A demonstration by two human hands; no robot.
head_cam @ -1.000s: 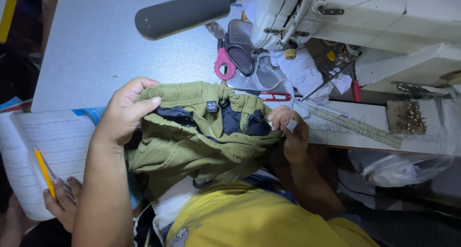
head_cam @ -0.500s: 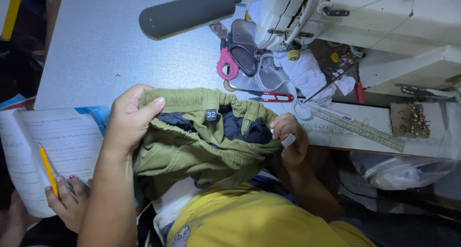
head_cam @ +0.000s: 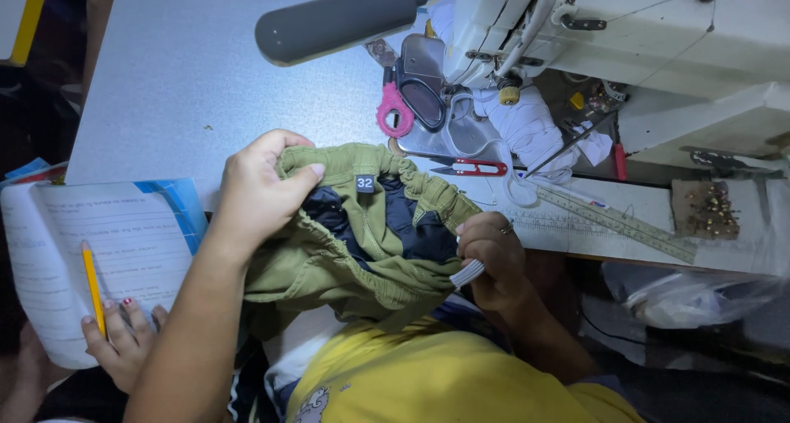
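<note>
Two hands of ours hold one pair of green pants (head_cam: 354, 250) in the middle of the frame, just below the grey table (head_cam: 164, 77). Our left hand (head_cam: 259, 188) is closed around the stretchy waistband at its upper left, with the thumb on top and the fingers tucked under. Our right hand (head_cam: 492, 258) is curled tight on the other end of the waistband, and it also pinches a white strip of elastic (head_cam: 467, 273) that sticks out there. The waist is pulled open between our hands, so we can see the dark inside and a small grey tag (head_cam: 364, 183). We think the elastic could slip back into the waistband if our right hand lets go a little, because only a short bit shows. The cloth could also sag off our lap, since most of it hangs with nothing under it. The red thread snips (head_cam: 471, 169) lie near the top of the pants, and their sharp tips could catch the cloth if we push it forward. The table is flat and pale grey. A white sewing machine (head_cam: 658, 53) fills the upper right of the frame, with a grey lamp (head_cam: 341, 20) reaching over it. A long ruler (head_cam: 617, 221) lies at the right, near a card of pins (head_cam: 708, 211). At the lower left, another person's hand (head_cam: 123, 341) rests on an open notebook (head_cam: 90, 250) with a yellow pencil (head_cam: 93, 287). The room around is dark.
</note>
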